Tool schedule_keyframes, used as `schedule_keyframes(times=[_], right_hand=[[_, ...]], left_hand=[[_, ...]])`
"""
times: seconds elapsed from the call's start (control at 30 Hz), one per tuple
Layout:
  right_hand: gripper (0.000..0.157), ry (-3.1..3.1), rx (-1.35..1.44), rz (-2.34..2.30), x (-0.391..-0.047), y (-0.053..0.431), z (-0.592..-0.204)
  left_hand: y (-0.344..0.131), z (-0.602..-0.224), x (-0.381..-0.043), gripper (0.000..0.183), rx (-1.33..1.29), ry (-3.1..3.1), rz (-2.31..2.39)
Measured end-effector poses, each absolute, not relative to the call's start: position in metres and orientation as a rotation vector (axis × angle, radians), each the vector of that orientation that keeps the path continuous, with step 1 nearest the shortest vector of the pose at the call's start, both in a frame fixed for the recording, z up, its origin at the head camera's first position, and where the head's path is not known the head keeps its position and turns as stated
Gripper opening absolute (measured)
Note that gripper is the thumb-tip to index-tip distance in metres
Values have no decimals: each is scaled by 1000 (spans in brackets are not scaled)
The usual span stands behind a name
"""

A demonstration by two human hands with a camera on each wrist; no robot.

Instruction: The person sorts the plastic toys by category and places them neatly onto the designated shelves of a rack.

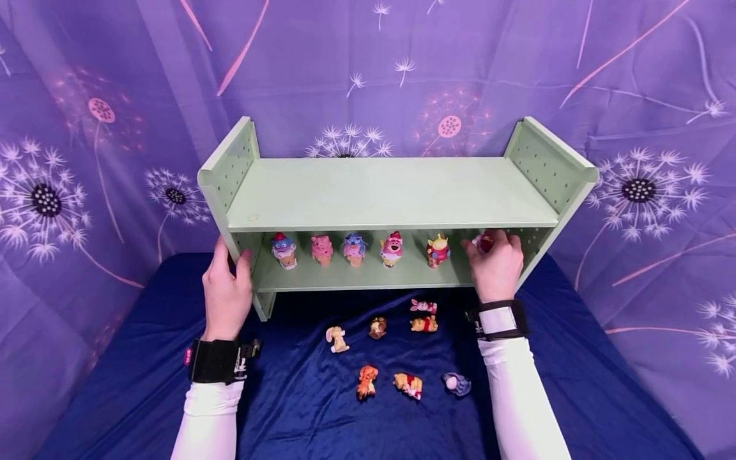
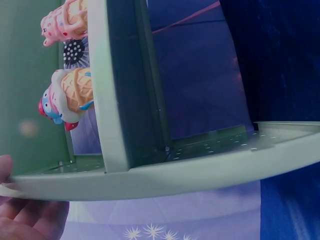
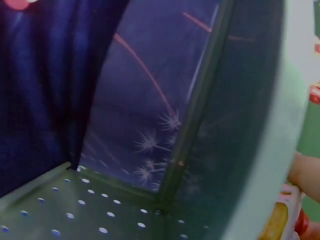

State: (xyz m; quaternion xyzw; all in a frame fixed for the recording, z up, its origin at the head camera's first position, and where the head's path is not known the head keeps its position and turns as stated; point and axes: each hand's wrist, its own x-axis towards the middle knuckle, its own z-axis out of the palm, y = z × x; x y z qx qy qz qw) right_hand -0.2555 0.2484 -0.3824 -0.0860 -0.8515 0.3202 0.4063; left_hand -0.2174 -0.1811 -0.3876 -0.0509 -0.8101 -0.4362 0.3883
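Observation:
My left hand (image 1: 227, 297) grips the left side panel of a pale green two-tier shelf (image 1: 379, 191); in the left wrist view the fingers (image 2: 30, 220) wrap the panel's edge. At the right end of the lower tier, my right hand (image 1: 496, 265) pinches a small figurine (image 1: 483, 242), mostly hidden by the fingers. In the right wrist view its yellow and white part (image 3: 280, 220) shows. On the lower tier stand a blue ice-cream-cone figurine (image 1: 284, 250), a pink one (image 1: 322, 250), a blue one with glasses (image 1: 354, 249), a pink bear one (image 1: 391, 249) and a red-and-yellow one (image 1: 438, 250).
On the dark blue cloth (image 1: 310, 415) below lie several figurines, among them a rabbit (image 1: 337, 339), an orange tiger (image 1: 367, 382), a yellow bear (image 1: 409, 385) and a grey-blue one (image 1: 457, 384). A purple dandelion-print curtain (image 1: 345, 38) hangs behind the shelf.

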Motion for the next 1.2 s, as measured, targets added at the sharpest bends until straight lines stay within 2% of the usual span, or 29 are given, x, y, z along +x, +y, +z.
schedule_keyframes(times=[0.4,1.2], right_hand=[[37,-2199,-264,797,-256,244,-388],[43,-2146,-337,846,-261,237,-388]], left_hand=[[-181,-386,-216,47,-122,-2062,-1112],[-181,-385,-218,43,-137,-2064,-1119]])
